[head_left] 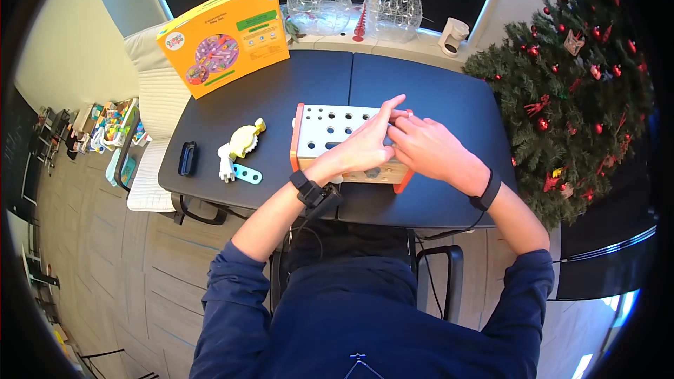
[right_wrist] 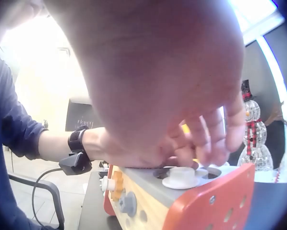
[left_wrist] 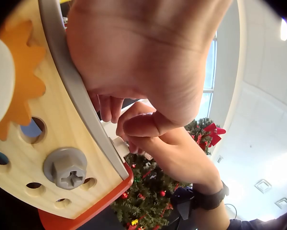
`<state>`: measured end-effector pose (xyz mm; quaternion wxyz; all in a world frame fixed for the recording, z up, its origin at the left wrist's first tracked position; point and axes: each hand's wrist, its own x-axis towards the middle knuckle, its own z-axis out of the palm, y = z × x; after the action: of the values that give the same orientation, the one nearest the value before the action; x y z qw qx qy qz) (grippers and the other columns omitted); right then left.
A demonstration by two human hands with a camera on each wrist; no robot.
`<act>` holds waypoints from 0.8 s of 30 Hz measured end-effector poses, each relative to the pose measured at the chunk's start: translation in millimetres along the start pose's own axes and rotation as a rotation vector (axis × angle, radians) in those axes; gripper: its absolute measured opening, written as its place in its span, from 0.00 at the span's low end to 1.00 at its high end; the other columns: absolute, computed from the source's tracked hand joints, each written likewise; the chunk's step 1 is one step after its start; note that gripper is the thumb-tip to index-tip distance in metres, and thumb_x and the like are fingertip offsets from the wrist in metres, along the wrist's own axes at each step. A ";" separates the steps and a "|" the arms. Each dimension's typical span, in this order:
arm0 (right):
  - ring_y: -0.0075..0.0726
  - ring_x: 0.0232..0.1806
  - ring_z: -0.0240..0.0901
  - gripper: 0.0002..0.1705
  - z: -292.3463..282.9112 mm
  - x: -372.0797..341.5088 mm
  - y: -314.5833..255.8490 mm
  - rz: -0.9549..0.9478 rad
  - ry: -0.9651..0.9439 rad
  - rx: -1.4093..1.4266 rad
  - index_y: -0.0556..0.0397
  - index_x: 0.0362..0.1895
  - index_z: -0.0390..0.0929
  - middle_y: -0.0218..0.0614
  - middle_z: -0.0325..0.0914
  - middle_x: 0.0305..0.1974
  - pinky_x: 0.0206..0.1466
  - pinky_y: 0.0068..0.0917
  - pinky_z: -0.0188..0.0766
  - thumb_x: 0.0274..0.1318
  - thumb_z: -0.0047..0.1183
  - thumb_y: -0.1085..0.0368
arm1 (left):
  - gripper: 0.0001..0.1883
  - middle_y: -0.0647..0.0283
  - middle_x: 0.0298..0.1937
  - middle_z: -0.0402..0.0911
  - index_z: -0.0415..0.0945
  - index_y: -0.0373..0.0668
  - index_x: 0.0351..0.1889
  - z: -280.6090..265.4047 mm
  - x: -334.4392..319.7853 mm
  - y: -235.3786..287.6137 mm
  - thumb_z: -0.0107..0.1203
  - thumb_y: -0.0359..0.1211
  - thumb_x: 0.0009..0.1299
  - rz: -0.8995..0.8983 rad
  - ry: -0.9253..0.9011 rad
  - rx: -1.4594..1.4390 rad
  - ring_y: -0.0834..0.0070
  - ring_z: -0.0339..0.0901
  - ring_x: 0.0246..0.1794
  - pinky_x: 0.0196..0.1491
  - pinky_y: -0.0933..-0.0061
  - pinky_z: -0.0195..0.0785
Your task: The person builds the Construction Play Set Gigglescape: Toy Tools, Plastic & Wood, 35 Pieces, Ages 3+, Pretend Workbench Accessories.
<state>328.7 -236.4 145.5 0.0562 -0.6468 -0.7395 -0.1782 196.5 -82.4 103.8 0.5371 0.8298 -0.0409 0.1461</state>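
A toy workbench (head_left: pixel 319 130) with a pale, holed top and orange end panels stands on the dark table before me. Both hands meet over its right end. My left hand (head_left: pixel 365 146) reaches across the top, index finger stretched out and thumb toward the other hand. Bent fingers of my right hand (head_left: pixel 435 147) are close beside the left thumb; I cannot tell whether they pinch anything. Under the right hand, a white flanged plastic piece (right_wrist: pixel 181 177) sits at a top hole. A grey bolt (left_wrist: pixel 67 170) and an orange gear-shaped piece (left_wrist: pixel 23 76) are on the wooden front.
Left of the workbench lie a yellow toothed toy piece (head_left: pixel 244 142), a white toy piece (head_left: pixel 226 163) and a teal holed strip (head_left: pixel 247 174). A black case (head_left: pixel 187 158) is near the left edge. A yellow box (head_left: pixel 225 38) stands behind; a decorated tree (head_left: pixel 569 98) is at right.
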 end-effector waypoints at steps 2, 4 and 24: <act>0.45 0.51 0.86 0.14 -0.2 -0.3 3.1 -0.083 -0.118 0.024 0.54 0.49 0.82 0.42 0.84 0.42 0.52 0.41 0.83 0.64 0.60 0.60 | 0.54 0.41 0.82 0.62 0.37 0.45 0.88 -0.1 0.8 -1.2 0.50 0.18 0.62 0.013 -0.008 -0.033 0.46 0.59 0.85 0.85 0.50 0.53; 0.45 0.49 0.86 0.11 5.2 2.7 4.1 -0.154 -0.014 -0.046 0.53 0.45 0.84 0.40 0.85 0.42 0.55 0.42 0.82 0.64 0.59 0.60 | 0.53 0.40 0.81 0.64 0.39 0.41 0.87 1.1 -0.3 1.7 0.49 0.17 0.61 0.001 0.015 -0.013 0.47 0.64 0.82 0.82 0.54 0.56; 0.41 0.38 0.87 0.10 19.7 3.7 6.2 -0.187 0.023 -0.171 0.54 0.38 0.82 0.40 0.84 0.38 0.45 0.40 0.84 0.63 0.58 0.60 | 0.51 0.45 0.79 0.66 0.41 0.45 0.87 -0.8 -2.2 -2.7 0.47 0.16 0.63 -0.016 0.047 -0.145 0.54 0.63 0.82 0.80 0.54 0.59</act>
<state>337.1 -225.7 129.5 -0.0074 -0.5754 -0.7779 -0.2524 194.9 -80.7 101.1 0.5976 0.7855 -0.0317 0.1580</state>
